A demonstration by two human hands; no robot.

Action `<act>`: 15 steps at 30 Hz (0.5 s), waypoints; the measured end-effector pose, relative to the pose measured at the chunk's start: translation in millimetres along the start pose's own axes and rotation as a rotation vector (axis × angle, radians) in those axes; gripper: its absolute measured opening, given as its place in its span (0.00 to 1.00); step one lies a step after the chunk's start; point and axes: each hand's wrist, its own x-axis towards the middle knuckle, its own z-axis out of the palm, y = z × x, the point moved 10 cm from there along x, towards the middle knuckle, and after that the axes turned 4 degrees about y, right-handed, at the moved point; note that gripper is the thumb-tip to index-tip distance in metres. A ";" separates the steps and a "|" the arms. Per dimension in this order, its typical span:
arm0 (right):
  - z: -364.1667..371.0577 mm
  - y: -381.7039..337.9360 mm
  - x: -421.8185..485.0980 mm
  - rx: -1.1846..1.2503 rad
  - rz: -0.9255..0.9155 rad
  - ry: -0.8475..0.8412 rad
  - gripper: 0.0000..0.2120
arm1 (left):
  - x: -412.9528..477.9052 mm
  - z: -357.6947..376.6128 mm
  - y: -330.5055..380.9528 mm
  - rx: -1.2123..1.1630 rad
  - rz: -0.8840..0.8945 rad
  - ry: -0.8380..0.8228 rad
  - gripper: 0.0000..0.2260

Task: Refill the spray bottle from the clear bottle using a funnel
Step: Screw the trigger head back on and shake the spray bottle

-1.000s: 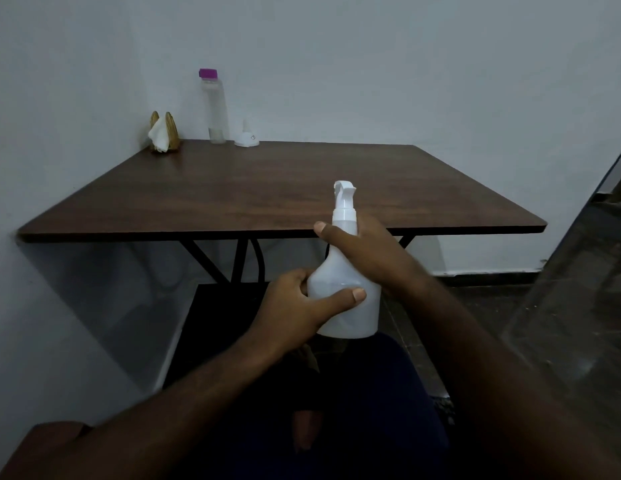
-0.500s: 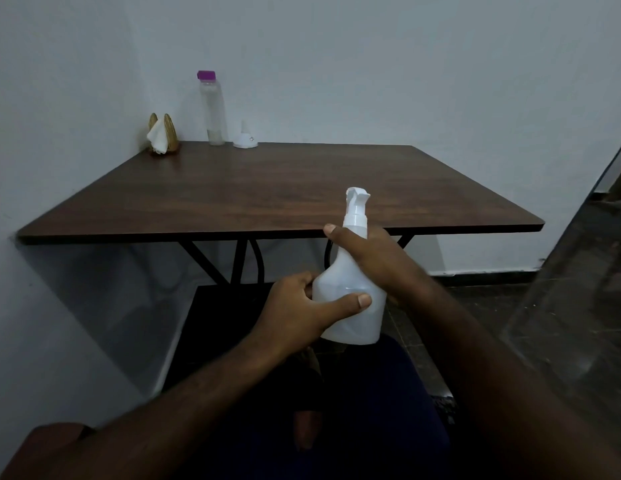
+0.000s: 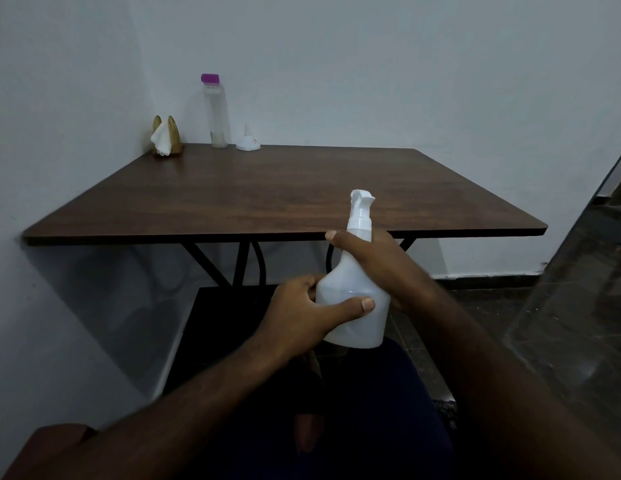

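The left grip [image 3: 302, 306] is curled round the belly of the white spray bottle [image 3: 347, 278], thumb across its front. The right grip [image 3: 382, 261] wraps its shoulder just under the spray head [image 3: 361, 209], which is in place. The bottle is held upright in the air, nearer than the desk [image 3: 285, 192] edge. Far left on the desk, well apart from it, stand the clear bottle [image 3: 217, 112], purple cap on, and just right of it the funnel [image 3: 247, 142], mouth down. As I judge it, nothing is poured yet: removing the head, seating the funnel, uncapping and pouring all remain.
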 end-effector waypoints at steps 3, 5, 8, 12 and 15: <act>-4.4 -3.0 -0.1 -0.034 -0.039 0.022 0.13 | 0.2 0.2 -1.1 0.008 -0.006 0.005 0.19; -7.1 -6.4 -0.6 -0.081 -0.080 0.057 0.14 | 0.1 1.0 -3.2 0.026 -0.007 0.003 0.20; -7.1 -6.9 -0.3 -0.101 -0.086 0.072 0.13 | 0.1 0.8 -5.9 0.035 -0.011 -0.001 0.20; -1.0 -2.4 0.5 -0.012 -0.031 0.011 0.13 | 0.5 0.7 -3.0 0.019 -0.005 0.002 0.19; -0.5 -1.5 0.0 0.031 -0.012 0.004 0.13 | 1.7 0.3 -0.7 0.012 -0.002 0.003 0.19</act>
